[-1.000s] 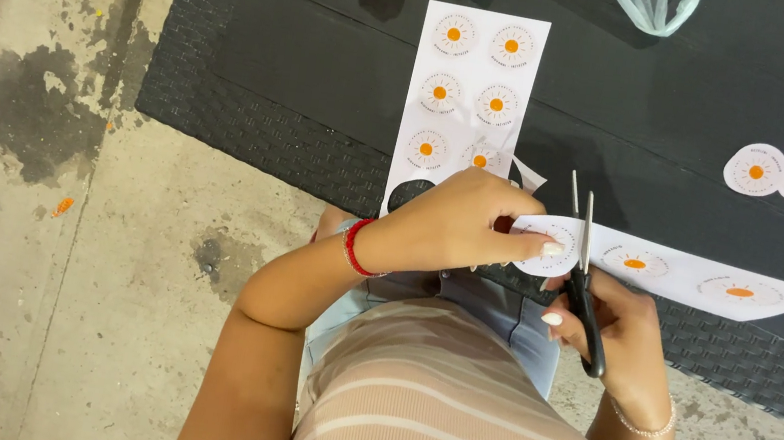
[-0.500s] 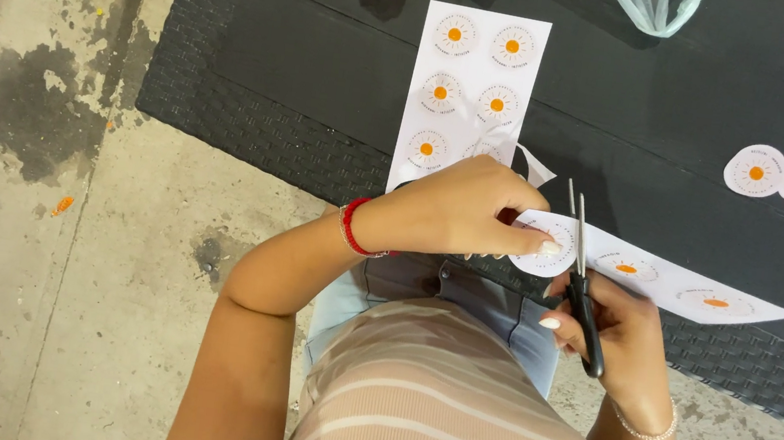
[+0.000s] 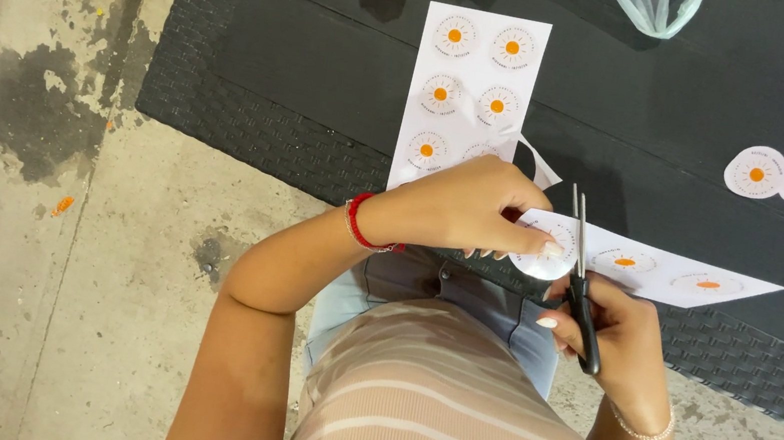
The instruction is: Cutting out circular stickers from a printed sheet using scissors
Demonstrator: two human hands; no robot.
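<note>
Left hand (image 3: 469,210): my grip's pinched on the paper strip (image 3: 653,270)
Right hand (image 3: 613,345): wrapped round black scissors (image 3: 581,275), blades nearly closed
Far side: sticker sheet (image 3: 470,89) on table (image 3: 314,48)

The paper strip (image 3: 653,270) swung lower at its far end as the left hand (image 3: 475,206) turned it; the scissors (image 3: 581,275) advanced around the round sticker (image 3: 544,250).
</note>
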